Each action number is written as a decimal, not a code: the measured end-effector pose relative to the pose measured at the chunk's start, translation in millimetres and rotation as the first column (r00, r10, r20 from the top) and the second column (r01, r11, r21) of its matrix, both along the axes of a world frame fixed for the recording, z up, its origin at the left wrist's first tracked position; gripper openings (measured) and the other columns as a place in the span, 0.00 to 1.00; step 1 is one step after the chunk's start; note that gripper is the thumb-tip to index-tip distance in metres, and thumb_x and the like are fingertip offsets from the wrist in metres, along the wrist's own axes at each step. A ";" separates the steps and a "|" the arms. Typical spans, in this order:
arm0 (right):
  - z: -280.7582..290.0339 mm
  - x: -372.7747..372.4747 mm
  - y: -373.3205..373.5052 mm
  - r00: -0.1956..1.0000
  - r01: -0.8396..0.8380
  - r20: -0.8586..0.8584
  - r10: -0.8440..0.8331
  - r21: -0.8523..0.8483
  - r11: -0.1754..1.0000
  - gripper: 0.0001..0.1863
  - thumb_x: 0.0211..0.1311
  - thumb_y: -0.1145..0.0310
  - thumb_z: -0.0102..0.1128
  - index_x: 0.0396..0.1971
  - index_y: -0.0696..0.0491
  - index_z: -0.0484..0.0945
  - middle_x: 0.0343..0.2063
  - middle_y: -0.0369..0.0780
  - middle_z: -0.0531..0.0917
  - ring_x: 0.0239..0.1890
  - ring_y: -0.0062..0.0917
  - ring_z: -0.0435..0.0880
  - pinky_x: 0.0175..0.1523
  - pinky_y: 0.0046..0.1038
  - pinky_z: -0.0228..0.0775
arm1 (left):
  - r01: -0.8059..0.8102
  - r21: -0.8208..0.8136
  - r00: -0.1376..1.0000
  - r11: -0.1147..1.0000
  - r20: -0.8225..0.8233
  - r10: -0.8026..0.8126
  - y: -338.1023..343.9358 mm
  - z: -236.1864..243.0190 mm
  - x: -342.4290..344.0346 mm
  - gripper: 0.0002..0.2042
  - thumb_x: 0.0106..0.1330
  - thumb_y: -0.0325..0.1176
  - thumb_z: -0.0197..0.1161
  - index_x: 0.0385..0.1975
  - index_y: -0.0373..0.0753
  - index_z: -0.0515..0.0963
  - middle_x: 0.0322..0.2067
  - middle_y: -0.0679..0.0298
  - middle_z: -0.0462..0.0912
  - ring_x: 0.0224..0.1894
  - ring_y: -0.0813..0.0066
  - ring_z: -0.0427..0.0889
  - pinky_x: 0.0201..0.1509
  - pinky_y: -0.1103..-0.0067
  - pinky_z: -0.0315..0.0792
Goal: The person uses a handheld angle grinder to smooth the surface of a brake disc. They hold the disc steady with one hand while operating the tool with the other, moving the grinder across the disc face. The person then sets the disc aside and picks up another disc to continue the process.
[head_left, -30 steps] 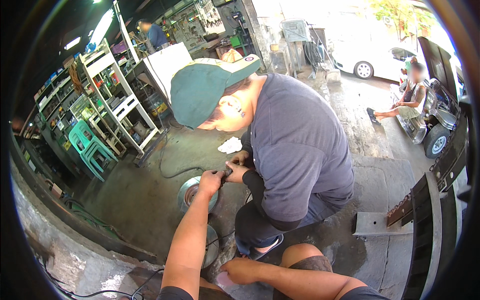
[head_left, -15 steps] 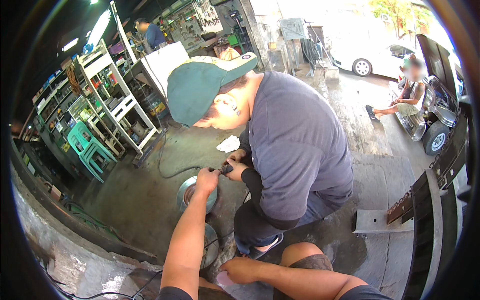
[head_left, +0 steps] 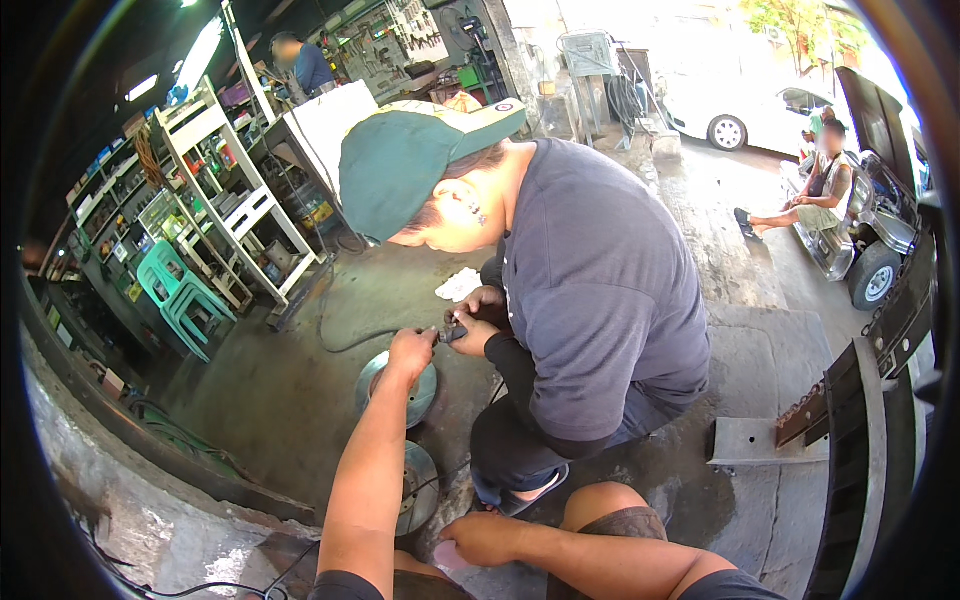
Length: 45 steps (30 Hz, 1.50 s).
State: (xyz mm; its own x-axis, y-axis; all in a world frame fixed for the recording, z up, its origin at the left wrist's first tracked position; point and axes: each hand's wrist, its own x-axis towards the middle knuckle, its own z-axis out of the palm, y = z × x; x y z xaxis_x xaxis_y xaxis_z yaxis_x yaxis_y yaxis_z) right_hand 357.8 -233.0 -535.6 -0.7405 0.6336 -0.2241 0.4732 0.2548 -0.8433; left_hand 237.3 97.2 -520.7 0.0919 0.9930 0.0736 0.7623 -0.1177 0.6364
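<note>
Fingers (head_left: 427, 338) of my left hand (head_left: 408, 354) seemingly pinch a dark part (head_left: 457, 332), likely steadying it; right hand (head_left: 484, 539) grips something pink (head_left: 451, 556); I'd stay still.

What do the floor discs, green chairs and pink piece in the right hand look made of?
Upper disc and lower disc: metal, probably steel; grey, smooth sheen.
Green chairs: likely moulded plastic; even colour, slight gloss.
Pink piece in the right hand: looks flat and matte; paper, cloth or foam, can't tell.
</note>
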 end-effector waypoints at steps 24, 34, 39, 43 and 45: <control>-15.4 -1.0 -3.1 0.997 0.052 -0.052 -0.048 0.078 0.996 0.23 0.65 0.68 0.53 0.57 0.56 0.85 0.50 0.55 0.88 0.56 0.50 0.87 0.63 0.46 0.75 | 0.219 -0.099 0.901 0.971 0.402 -0.162 -115.4 62.9 4.6 0.11 0.62 0.29 0.68 0.40 0.28 0.83 0.30 0.60 0.87 0.30 0.75 0.85 0.37 0.78 0.77; -0.2 -4.0 -3.9 0.999 0.024 -0.047 -0.022 0.028 0.999 0.23 0.65 0.70 0.52 0.58 0.56 0.84 0.50 0.54 0.89 0.56 0.48 0.87 0.62 0.44 0.76 | -0.021 0.196 0.990 0.980 0.143 -0.008 -120.6 11.9 -1.3 0.14 0.71 0.38 0.65 0.38 0.29 0.84 0.23 0.53 0.85 0.30 0.55 0.87 0.40 0.66 0.78; 1.1 -2.5 -3.1 1.000 0.020 -0.011 -0.020 0.044 0.999 0.23 0.67 0.69 0.53 0.59 0.55 0.84 0.52 0.54 0.88 0.58 0.49 0.87 0.63 0.46 0.76 | 0.061 0.374 0.967 0.925 0.209 -0.148 -155.5 38.4 19.5 0.13 0.66 0.35 0.64 0.35 0.28 0.84 0.29 0.45 0.87 0.35 0.47 0.88 0.45 0.63 0.79; 8.8 -0.5 -7.6 0.999 0.046 -0.024 -0.045 0.042 0.998 0.23 0.66 0.69 0.53 0.59 0.55 0.84 0.53 0.54 0.88 0.58 0.49 0.86 0.64 0.46 0.75 | 0.058 0.357 0.993 0.932 0.074 -0.090 -155.5 44.4 20.7 0.13 0.64 0.34 0.64 0.36 0.28 0.85 0.33 0.44 0.88 0.38 0.47 0.89 0.48 0.62 0.80; 4.5 -3.3 -4.9 1.000 0.024 -0.010 -0.024 0.041 0.999 0.23 0.66 0.69 0.53 0.59 0.55 0.84 0.53 0.54 0.88 0.59 0.48 0.86 0.64 0.46 0.75 | 0.058 0.329 0.995 0.943 0.061 -0.083 -154.6 48.0 20.0 0.13 0.64 0.34 0.64 0.37 0.29 0.85 0.34 0.44 0.89 0.38 0.47 0.89 0.48 0.62 0.80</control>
